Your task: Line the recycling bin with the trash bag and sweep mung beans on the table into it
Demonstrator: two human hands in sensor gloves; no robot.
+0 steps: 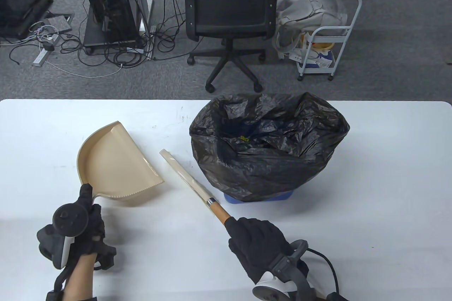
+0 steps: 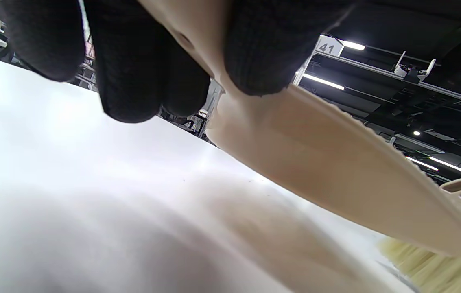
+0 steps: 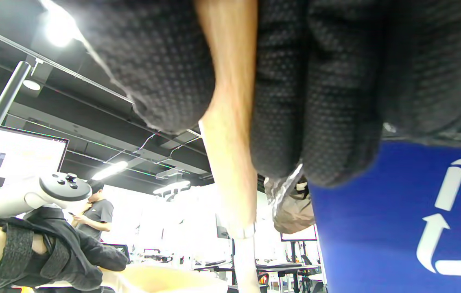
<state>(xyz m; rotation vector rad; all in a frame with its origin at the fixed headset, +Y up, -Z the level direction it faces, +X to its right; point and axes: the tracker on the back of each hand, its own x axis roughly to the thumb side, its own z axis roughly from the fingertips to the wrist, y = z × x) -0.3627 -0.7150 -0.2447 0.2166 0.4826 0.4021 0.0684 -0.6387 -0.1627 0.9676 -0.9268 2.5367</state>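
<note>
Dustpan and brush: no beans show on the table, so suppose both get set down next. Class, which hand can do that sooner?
Probably the left hand: its dustpan already lies on the table. The right hand grips a brush angled beside the bin.

Glossy crinkled plastic trash bag (image 1: 270, 145), smooth beige plastic dustpan (image 1: 116, 163), wood brush handle (image 1: 219, 213) w/ metal collar

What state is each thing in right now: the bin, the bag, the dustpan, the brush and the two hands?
Recycling bin: upright on the table, lined.
Trash bag: open, draped over the bin's rim.
Dustpan: empty, held by its handle.
Brush: angled between dustpan and bin, held by its wooden handle.
Left hand: grip on the dustpan.
Right hand: grip on the brush.
</note>
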